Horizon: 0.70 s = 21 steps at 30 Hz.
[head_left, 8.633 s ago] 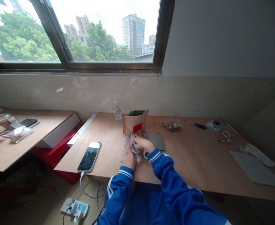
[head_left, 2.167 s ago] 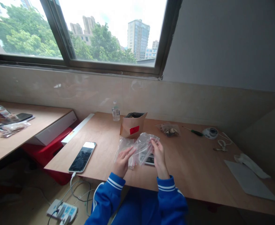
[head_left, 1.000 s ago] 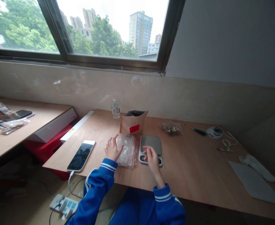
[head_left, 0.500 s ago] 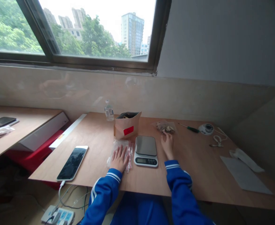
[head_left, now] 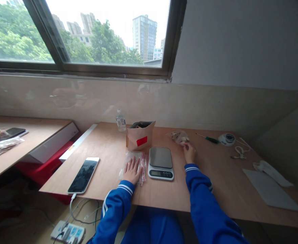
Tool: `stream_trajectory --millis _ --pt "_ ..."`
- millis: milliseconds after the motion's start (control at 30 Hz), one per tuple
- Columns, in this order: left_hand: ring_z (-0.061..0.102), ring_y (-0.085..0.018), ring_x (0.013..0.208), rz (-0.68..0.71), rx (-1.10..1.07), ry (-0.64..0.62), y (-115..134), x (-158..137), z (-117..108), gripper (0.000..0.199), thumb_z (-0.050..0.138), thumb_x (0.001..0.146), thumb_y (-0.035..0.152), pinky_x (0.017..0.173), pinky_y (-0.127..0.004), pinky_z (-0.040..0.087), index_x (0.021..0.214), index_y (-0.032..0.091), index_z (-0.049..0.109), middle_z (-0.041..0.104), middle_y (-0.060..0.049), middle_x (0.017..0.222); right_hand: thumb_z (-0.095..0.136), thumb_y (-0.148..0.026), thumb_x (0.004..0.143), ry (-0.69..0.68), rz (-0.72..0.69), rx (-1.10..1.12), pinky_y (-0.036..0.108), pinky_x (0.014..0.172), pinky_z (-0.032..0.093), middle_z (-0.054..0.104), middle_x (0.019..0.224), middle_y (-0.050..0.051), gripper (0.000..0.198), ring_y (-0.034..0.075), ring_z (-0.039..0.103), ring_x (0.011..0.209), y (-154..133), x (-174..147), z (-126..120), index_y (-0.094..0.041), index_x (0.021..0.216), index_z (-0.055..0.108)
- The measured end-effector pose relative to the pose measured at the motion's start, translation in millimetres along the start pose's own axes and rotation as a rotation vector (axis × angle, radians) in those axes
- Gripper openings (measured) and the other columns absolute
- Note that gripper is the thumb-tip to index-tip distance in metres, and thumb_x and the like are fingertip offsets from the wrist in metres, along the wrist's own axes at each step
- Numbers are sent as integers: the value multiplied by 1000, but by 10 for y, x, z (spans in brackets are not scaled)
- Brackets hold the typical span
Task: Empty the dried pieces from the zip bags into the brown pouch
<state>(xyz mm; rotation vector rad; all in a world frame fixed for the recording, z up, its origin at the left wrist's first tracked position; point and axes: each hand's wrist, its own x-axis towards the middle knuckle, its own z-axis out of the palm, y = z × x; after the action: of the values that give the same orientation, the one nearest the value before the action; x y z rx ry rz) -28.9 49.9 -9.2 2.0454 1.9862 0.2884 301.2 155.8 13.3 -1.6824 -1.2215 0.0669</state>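
My left hand [head_left: 132, 170] lies flat, fingers spread, on a stack of clear zip bags [head_left: 143, 169] with red seal strips. To its right stands a kitchen scale [head_left: 161, 157] with a bare steel plate; its display is too small to read. Behind the bags is an upright brown paper pouch [head_left: 132, 139] with a red label, its top open and some pale contents just visible. My right hand [head_left: 189, 153] pinches the near right edge of a clear plastic bag [head_left: 179, 136] holding pale and brownish pieces, which I cannot identify.
A plugged-in phone [head_left: 84, 176] lies at the left, above a power strip [head_left: 69, 233] on the floor. Near the wall stands a water bottle [head_left: 121, 121]. Rightward lie a screwdriver [head_left: 211, 139], a white dome camera [head_left: 226, 139] with its cable, and a grey sheet [head_left: 271, 191].
My right hand has closed on the bag's edge, and the bag has shifted and turned a little on the table. My left hand stays on the zip bags. The view has swung slightly left.
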Motion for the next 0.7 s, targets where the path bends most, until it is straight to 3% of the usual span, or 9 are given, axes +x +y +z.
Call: stream_trajectory --millis 100,167,300,367,467,533,600,700 --pt "21 -25 142 0 -131 -5 -77 50 -19 50 31 93 37 113 -50 19 141 24 39 26 -8 153 50 -32 76 61 -16 75 38 80 43 68 84 11 24 23 59 80 -210 -166 -407 -15 83 66" --pt "28 -25 139 -14 -313 12 -116 67 -73 45 31 93 33 112 -51 21 132 22 51 38 -10 148 52 -33 77 209 3 166 36 81 44 67 89 10 24 23 59 83 -463 -381 -700 -15 87 65" --pt "45 -24 129 4 -590 93 7 -52 -340 42 32 91 37 110 -47 29 119 18 58 59 -12 128 52 -32 78 385 180 437 28 68 46 62 85 5 20 17 57 75 -1064 -932 -1042 -17 86 62" --pt "54 -23 120 107 -806 116 183 -197 -550 44 38 90 44 105 -42 38 119 18 57 61 -12 123 54 -32 77 260 269 604 23 57 43 58 73 1 16 14 54 63 -1307 -1153 -1035 -18 80 59" --pt "62 -21 101 240 -1001 -81 445 -438 -876 43 50 85 49 83 -32 51 115 20 59 66 -10 112 58 -36 76 -124 387 817 20 43 34 47 56 -5 17 9 43 46 -1541 -1336 -891 -19 78 57" --pt "62 -16 73 298 -987 -185 538 -561 -1030 34 56 82 48 61 -25 49 94 18 65 67 -6 85 58 -39 78 -291 429 864 20 41 33 45 53 -7 20 9 40 43 -1631 -1389 -783 -20 83 56" --pt "52 -11 53 301 -1011 -240 557 -637 -1102 32 57 81 49 47 -21 40 77 17 60 57 0 62 56 -43 80 -332 410 831 22 46 38 50 60 -4 25 11 46 49 -1695 -1432 -700 -20 92 56" --pt "43 -8 47 269 -1148 -249 539 -682 -1091 35 56 81 51 45 -20 36 73 18 52 46 4 55 57 -45 80 -183 296 645 28 64 47 58 88 4 34 16 55 73 -1783 -1534 -631 -20 103 54"
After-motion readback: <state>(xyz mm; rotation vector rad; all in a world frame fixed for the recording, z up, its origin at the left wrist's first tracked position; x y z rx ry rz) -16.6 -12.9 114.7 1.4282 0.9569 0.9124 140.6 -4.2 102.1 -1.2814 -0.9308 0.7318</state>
